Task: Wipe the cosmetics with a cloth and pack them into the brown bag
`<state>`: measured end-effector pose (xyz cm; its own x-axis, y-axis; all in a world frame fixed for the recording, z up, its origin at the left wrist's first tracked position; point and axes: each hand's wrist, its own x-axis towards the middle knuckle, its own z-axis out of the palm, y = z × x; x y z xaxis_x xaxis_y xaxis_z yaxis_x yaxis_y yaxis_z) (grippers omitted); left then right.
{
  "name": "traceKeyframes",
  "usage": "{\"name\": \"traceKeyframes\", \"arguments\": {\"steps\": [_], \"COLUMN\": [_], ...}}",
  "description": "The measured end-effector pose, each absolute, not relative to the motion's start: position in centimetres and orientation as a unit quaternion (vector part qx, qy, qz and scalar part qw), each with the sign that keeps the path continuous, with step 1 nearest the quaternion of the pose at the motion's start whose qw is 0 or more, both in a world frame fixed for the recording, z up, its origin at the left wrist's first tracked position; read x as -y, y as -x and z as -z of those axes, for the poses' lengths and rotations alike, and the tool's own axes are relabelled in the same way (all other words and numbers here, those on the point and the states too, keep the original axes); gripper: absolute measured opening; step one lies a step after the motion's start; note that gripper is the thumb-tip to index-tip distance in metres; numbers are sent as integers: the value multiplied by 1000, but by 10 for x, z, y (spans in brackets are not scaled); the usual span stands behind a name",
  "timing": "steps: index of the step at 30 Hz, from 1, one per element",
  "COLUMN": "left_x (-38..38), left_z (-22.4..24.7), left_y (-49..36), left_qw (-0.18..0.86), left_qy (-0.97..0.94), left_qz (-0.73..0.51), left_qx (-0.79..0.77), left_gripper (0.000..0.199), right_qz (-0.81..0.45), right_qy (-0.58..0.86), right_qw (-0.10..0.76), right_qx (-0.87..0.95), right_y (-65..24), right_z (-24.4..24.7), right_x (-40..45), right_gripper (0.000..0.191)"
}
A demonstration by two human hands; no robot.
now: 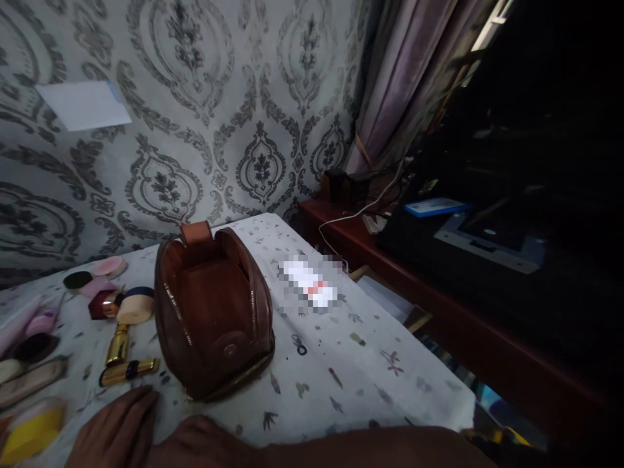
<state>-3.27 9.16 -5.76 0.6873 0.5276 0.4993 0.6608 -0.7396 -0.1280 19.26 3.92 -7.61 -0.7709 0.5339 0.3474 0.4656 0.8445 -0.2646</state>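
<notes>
A brown leather bag stands unzipped on the white patterned cloth, its inside showing no contents. At the bottom left, my left hand rests palm down on the cloth, fingers stretched forward, with nothing seen in it. It is nearest to a gold lipstick. Beside it lies my right hand, its forearm coming in from the right; its fingers are mostly hidden. A small gold bottle, a round cream jar and a dark red bottle are left of the bag.
More cosmetics lie at the left, including a yellow item and a pink round case. A blurred-out bright object lies right of the bag. Beyond the table's right edge are a red-brown wooden ledge and a white cable.
</notes>
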Motion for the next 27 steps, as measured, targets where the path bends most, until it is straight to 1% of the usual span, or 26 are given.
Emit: {"name": "traceKeyframes", "arguments": {"steps": [3,5,7,10,13,17,20,23,25,27], "left_x": [-85,-79,-73,-64,-54,-52,-80,-132,-167,-194], "left_z": [40,30,24,20,11,-16,-42,-62,-67,-67], "left_y": [14,1,-8,-15,-20,-27,-30,-27,-20,-11], "left_qw": [177,172,154,106,81,84,93,101,100,94], "left_qy": [896,879,867,861,853,846,837,824,811,803], "left_qz": [241,248,245,195,157,147,140,133,134,128], "left_qx": [327,368,406,457,491,506,521,542,560,574], "left_gripper": [27,25,24,26,24,21,22,30,37,42], "right_qz": [-70,-65,-63,-88,-123,-122,-92,-55,-42,-48], "right_qy": [267,254,249,266,259,248,260,266,265,264], "right_qw": [225,226,238,297,351,352,330,322,323,313], "right_qx": [935,938,937,913,892,894,903,907,908,911], "right_y": [-196,-198,-200,-204,-208,-209,-207,-207,-210,-213], "right_z": [72,67,62,56,52,53,63,72,72,66], "right_x": [-39,-38,-37,-33,-29,-29,-32,-35,-35,-33], "right_gripper": [18,18,15,8,15,19,22,22,23,28]}}
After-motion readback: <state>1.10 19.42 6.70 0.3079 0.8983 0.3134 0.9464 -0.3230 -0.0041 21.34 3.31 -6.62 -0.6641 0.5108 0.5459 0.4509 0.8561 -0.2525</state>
